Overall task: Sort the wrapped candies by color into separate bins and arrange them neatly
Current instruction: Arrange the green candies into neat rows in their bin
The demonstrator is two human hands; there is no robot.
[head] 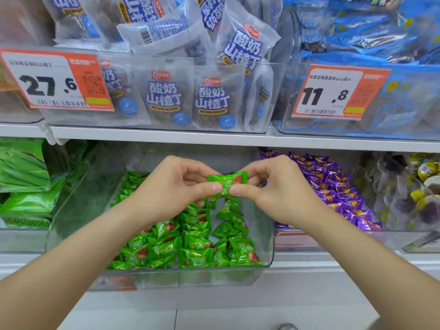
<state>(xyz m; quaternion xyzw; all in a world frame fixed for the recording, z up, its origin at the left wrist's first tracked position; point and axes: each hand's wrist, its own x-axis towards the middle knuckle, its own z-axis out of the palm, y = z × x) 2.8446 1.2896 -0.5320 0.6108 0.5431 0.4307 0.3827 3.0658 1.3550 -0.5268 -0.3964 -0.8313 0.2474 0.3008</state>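
Shelf point(166, 135), two tiers. Lower tier: clear bin point(267, 234) holding green candies point(190, 244) in rough rows. Purple candies point(333, 186) fill the neighbouring bin to its right, apparently unmixed, though that side is blurred. Left hand point(171, 186) and right hand point(278, 189) meet above the clear bin, each pinching one end of a single held candy point(226, 184) between thumb and forefinger. Its long axis runs left–right; the matching green pile lies directly beneath, unobstructed.
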